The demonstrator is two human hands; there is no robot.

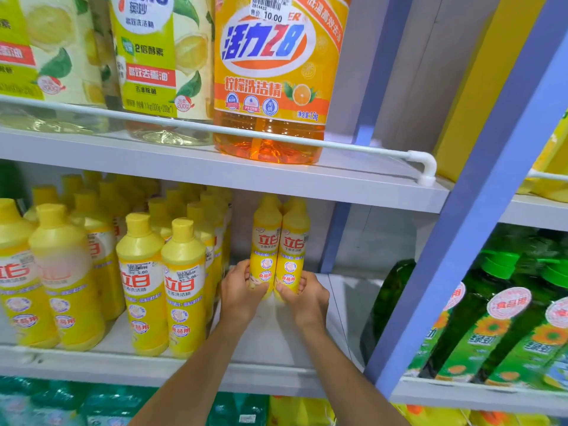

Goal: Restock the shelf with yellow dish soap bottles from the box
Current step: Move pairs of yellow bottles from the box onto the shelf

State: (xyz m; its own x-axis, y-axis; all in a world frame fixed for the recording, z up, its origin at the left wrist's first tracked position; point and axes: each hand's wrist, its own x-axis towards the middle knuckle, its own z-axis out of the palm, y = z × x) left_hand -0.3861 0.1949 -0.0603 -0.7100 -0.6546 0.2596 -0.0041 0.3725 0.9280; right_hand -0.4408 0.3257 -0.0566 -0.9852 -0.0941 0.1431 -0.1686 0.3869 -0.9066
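While your left hand (242, 290) grips one yellow dish soap bottle (266, 241) and your right hand (302, 292) grips another (293, 244), both bottles stand upright, touching, deep on the middle shelf (276, 336), right of the stocked yellow bottles (159, 281).

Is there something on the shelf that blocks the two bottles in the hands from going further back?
Nothing visible does. The left hand and right hand hold two yellow bottles upright on bare shelf, right of the stocked rows.

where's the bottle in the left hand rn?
The left hand holds its yellow bottle upright, deep on the middle shelf, touching the right hand's bottle, right of the stocked rows.
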